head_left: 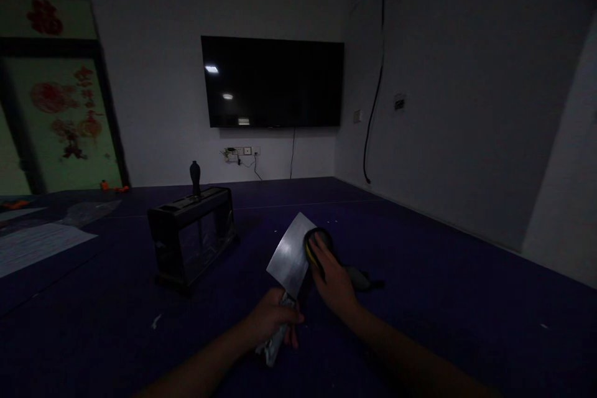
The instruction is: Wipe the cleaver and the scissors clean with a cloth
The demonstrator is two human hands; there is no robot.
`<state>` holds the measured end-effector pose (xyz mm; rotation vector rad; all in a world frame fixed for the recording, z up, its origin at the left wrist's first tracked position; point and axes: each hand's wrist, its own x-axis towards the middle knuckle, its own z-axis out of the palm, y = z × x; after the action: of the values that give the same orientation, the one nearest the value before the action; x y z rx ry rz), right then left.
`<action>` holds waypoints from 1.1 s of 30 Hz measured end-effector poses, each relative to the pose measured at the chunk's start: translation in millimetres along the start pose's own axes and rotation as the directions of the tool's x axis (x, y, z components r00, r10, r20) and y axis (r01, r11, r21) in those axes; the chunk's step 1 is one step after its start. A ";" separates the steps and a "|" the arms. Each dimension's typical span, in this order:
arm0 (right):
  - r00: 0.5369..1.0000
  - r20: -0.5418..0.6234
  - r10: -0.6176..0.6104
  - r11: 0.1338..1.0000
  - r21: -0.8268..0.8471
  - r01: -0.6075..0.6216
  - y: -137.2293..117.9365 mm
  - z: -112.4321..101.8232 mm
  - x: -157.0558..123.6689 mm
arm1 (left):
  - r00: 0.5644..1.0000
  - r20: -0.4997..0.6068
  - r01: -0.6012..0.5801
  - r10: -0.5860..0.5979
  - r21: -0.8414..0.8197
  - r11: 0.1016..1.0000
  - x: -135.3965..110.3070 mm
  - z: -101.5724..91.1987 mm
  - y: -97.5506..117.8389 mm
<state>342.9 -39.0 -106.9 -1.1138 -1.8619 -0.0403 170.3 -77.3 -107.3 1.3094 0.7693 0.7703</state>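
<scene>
My left hand (278,318) is closed around the handle of a cleaver (289,252). Its broad shiny blade points up and away from me, and something pale and crinkled, like plastic wrap, covers the handle. My right hand (333,280) is closed on a rounded black tool with a yellow edge (310,253), held against or very near the blade's right side; I cannot tell whether they touch. Beyond my right wrist lies a grey piece with a dark tip (359,278); whether it belongs to the black tool is unclear.
A black-framed box with see-through sides (200,242) stands left on the dark blue surface (420,298), a dark vase-shaped piece (194,177) on top. White sheets (41,245) and clear plastic (91,212) lie far left. A television (275,84) and a hanging cable (377,87) are on the walls.
</scene>
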 end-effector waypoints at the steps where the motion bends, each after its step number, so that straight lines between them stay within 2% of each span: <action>1: 1.000 0.000 0.000 1.000 0.000 0.000 -0.2 -0.1 0.1 | 1.000 0.004 -0.003 0.003 0.000 1.000 0.2 -0.3 -0.5; 33: 1.000 0.024 -0.005 1.000 -0.030 0.006 -2.4 -0.6 -0.4 | 1.000 -0.011 0.005 -0.005 -0.001 1.000 1.5 0.0 -1.8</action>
<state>341.6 -41.0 -105.9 -1.1342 -1.8912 -0.0593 171.2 -76.2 -109.2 1.3029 0.7808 0.7749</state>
